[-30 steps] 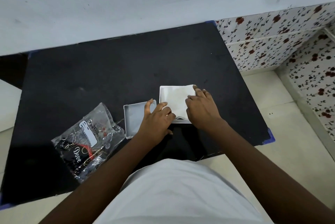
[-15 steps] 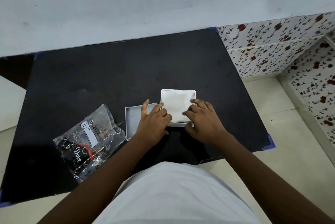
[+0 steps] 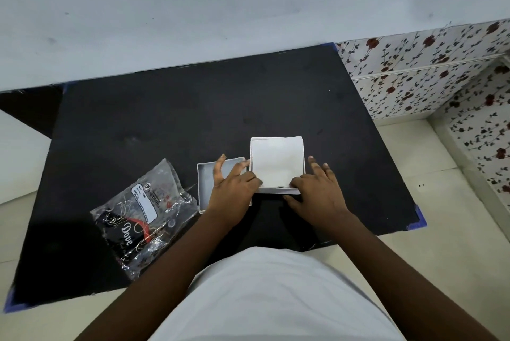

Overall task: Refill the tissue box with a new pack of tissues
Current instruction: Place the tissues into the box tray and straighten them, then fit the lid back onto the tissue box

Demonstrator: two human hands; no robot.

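A square white tissue box (image 3: pixel 276 191) stands on the black table (image 3: pixel 171 125), with a stack of white tissues (image 3: pixel 277 161) lying flat inside it. My left hand (image 3: pixel 233 189) rests at the box's near left corner, its fingertips on the tissues' edge. My right hand (image 3: pixel 317 189) presses at the near right corner, fingers spread beside the box wall. The box's grey-white lid (image 3: pixel 205 183) lies upside down just left of the box, partly under my left hand.
An emptied clear plastic wrapper (image 3: pixel 138 213) with dark "Dove" print lies crumpled at the table's near left. A plain wall runs behind the table. Flowered tiles (image 3: pixel 430 73) and a pale floor lie to the right.
My right hand slid from the tissues' top down to the box's near right corner. The tissues now lie flatter inside the box. My left hand stayed at the near left corner.
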